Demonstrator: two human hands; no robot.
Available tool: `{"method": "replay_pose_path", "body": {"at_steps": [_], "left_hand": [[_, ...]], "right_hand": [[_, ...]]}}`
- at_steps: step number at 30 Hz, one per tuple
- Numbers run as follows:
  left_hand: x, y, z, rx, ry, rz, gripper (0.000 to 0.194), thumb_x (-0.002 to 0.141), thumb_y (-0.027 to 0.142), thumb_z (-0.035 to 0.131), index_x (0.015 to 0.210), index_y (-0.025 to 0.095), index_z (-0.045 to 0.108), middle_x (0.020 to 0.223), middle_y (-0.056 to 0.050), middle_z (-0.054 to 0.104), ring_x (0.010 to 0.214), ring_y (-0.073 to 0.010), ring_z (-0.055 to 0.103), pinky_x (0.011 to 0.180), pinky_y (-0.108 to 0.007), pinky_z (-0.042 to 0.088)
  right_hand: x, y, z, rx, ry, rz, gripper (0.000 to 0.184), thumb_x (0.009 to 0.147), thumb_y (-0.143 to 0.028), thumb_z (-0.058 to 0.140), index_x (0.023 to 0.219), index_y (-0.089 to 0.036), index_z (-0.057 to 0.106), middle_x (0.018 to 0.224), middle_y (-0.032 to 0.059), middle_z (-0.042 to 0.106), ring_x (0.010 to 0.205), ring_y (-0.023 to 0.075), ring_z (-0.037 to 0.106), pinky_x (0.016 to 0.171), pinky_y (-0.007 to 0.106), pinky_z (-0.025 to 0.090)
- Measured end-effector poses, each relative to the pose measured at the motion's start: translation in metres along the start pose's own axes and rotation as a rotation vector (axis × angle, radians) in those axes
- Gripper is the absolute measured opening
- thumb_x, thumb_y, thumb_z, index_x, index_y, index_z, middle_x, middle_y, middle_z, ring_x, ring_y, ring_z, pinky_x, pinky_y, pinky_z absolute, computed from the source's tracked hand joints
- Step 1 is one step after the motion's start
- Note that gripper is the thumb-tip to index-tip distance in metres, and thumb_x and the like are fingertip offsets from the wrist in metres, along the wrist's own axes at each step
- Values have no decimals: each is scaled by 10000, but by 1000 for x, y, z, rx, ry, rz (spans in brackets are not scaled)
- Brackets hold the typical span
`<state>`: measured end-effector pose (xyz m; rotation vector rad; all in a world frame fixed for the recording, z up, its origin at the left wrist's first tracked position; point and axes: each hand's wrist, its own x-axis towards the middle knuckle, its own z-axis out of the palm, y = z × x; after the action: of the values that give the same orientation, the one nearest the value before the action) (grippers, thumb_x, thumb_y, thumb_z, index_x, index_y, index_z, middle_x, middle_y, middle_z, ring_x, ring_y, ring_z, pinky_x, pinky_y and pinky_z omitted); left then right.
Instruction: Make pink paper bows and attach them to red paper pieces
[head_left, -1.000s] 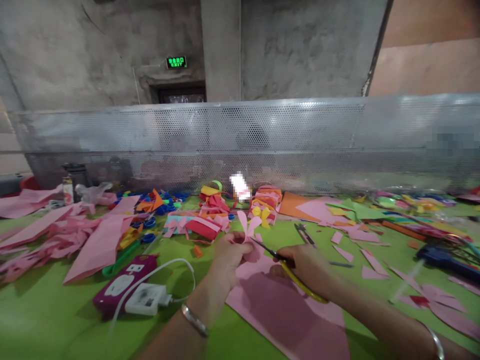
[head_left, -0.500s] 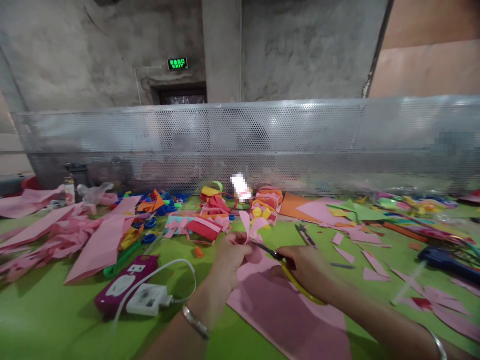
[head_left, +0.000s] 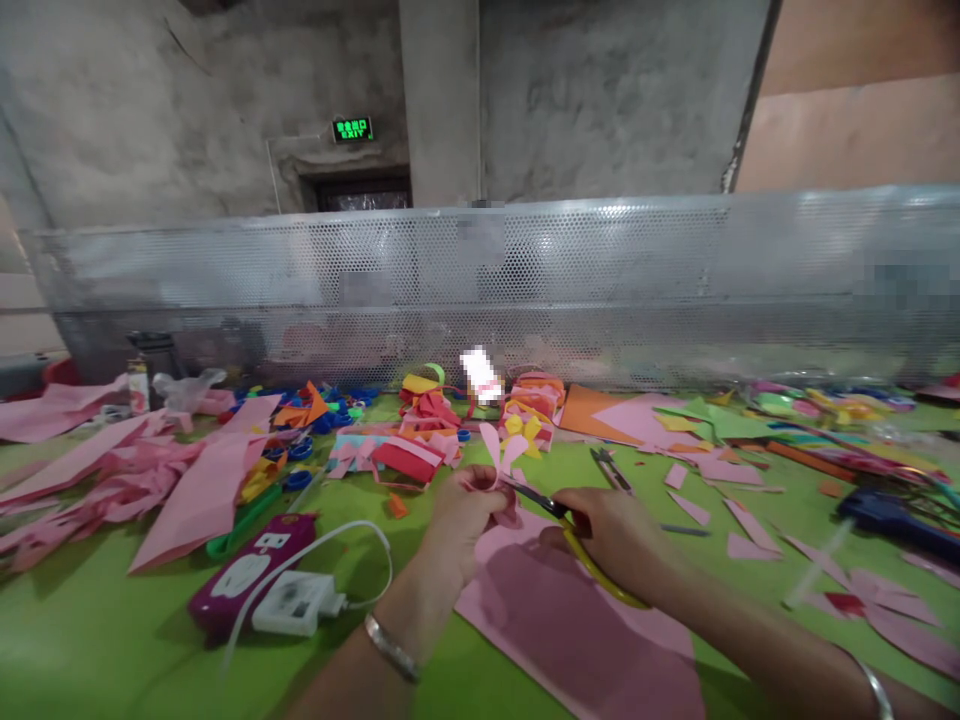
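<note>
Snipping, seemingly: left grip (head_left: 466,512) pinches pink paper petals (head_left: 490,442), right grip (head_left: 616,532) holds yellow-handled scissors (head_left: 549,504); next cut likely needs steadiness

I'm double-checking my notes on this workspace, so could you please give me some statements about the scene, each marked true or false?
1. The right hand holds yellow-handled scissors. True.
2. The other hand is empty. False: the left hand holds a pink paper cutout.
3. A large pink sheet lies on the green table. True.
4. The wall sign glows red. False: the exit sign glows green.
5. A white charger lies next to a purple object. True.
</note>
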<state>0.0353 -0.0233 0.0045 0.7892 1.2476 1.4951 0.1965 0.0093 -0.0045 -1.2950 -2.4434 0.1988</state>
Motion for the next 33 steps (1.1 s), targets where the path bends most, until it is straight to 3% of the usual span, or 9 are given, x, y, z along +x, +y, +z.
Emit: {"method": "replay_pose_path", "body": {"at_steps": [14, 21, 24, 27, 30, 33], "left_hand": [[1, -3, 0, 20, 4, -58, 251, 448, -18, 547, 615, 169, 527, 499, 37, 544, 455, -88, 507, 504, -223, 447], [2, -4, -1, -3, -2, -58, 250, 431, -34, 548, 576, 168, 523, 512, 37, 536, 472, -87, 510, 472, -200, 411], [2, -4, -2, -25, 4, -63, 260, 447, -20, 602, 621, 166, 552, 539, 34, 545, 488, -86, 515, 490, -202, 416], [1, -4, -3, -19, -33, -69, 256, 456, 4, 656, 638, 158, 561, 552, 24, 550, 499, -88, 517, 523, -216, 426], [2, -6, -3, -25, -36, -75, 252, 463, 12, 660, 650, 149, 560, 559, 25, 549, 503, -83, 508, 542, -221, 422], [4, -7, -4, -13, -4, -75, 261, 484, 21, 647, 708, 143, 590, 592, 20, 567, 529, -81, 512, 560, -219, 414]], "right_hand": [[1, 7, 7, 15, 24, -15, 278, 745, -410, 585, 581, -195, 519, 510, -13, 527, 473, 116, 395, 471, 224, 187], [5, 11, -3, 110, 67, 9, 304, 792, -452, 510, 652, -197, 599, 546, -1, 566, 528, 150, 501, 484, 224, 260], [15, 32, -11, 77, 101, 60, 311, 804, -458, 483, 727, -193, 625, 596, 16, 598, 566, 171, 537, 507, 237, 297], [27, 68, -15, -73, 55, 208, 249, 749, -418, 560, 837, -192, 618, 707, 46, 646, 643, 203, 581, 524, 246, 316], [35, 104, -15, -231, -74, 326, 323, 692, -267, 594, 1003, -177, 592, 859, 86, 670, 759, 233, 615, 547, 250, 338], [37, 129, -15, -327, -107, 388, 337, 671, -97, 526, 998, -123, 605, 940, 149, 667, 853, 261, 623, 563, 260, 349]]}}
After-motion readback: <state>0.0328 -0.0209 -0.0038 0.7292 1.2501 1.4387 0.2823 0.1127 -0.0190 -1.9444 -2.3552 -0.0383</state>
